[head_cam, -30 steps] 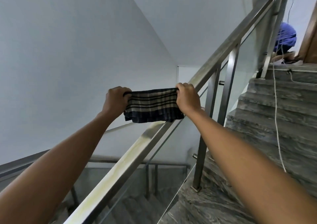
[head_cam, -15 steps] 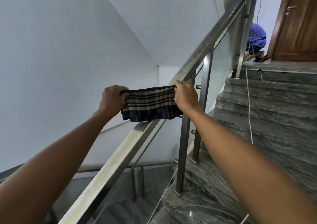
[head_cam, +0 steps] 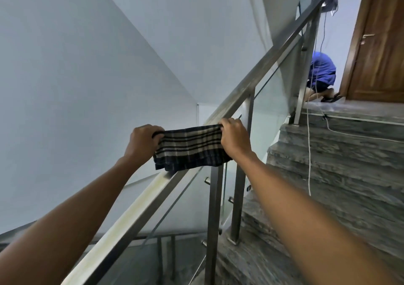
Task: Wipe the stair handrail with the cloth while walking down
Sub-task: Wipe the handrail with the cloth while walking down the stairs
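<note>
The checked cloth [head_cam: 190,148] lies draped across the top of the steel handrail [head_cam: 258,81], stretched between both hands: the left hand [head_cam: 143,140] has its fingers [head_cam: 156,131] curled tight around one bunched end, and the right hand [head_cam: 236,137] is clenched on the other end, right where the cloth meets the rail. The wipe looks to be mid-run. A long sloping stretch of rail rises above the cloth toward the landing (whether that part is already clean cannot be told from its sheen), and another long stretch drops below it toward the lower flight, showing a pale, yellowish streak [head_cam: 140,208] along its top. That lower part appears to be what is left to wipe on the way down the stone steps [head_cam: 328,175].
</note>
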